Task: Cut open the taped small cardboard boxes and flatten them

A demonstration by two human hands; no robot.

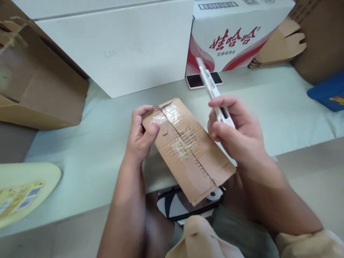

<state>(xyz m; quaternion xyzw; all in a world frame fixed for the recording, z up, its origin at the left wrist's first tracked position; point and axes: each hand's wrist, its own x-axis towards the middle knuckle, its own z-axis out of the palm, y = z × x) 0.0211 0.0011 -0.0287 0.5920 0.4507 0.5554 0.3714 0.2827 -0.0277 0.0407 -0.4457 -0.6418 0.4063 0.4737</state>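
My left hand (143, 133) grips the far left corner of a small brown cardboard box (199, 157), its thumb on the top face. Clear tape covers part of the box's top, and a seam runs lengthwise with torn, cut-looking marks beside it. In my right hand (238, 132) is a white utility knife (212, 87), fingers wrapped round its handle. The knife points up and away, above the box's right side and not touching it. Part of its tip is blurred. The box is held tilted over the front edge of the pale green table (120, 107).
A large white box (120, 50) and a white-and-red carton (228, 46) stand at the back, a phone (195, 81) lying before the carton. Brown cardboard boxes (51, 82) are at left, folded cardboard (282, 44) and a blue object (329, 91) at right. A yellow-green container (34, 186) sits front left.
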